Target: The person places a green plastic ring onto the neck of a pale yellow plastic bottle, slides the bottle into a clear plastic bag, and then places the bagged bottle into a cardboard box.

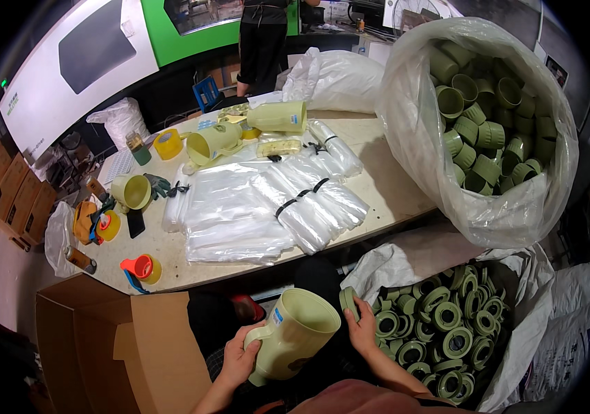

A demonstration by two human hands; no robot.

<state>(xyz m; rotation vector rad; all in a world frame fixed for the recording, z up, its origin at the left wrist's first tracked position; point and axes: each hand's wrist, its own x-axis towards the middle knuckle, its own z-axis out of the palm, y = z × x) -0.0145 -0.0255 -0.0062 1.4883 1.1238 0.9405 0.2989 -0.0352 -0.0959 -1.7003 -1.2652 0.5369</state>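
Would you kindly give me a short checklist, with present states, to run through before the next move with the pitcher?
1. Left hand has hold of the pale green pitcher by its handle: ok.
2. Pitcher's mouth uncovered: ok, it faces up at a tilt.
3. Right hand holds a round green lid: ok, on edge beside the pitcher's rim.
4. Lid seated on the pitcher: not ok, it is off.
5. Blue label on the pitcher: ok, near the rim.
6. Inside of the pitcher clean to the bottom: cannot tell, the bottom is hidden.
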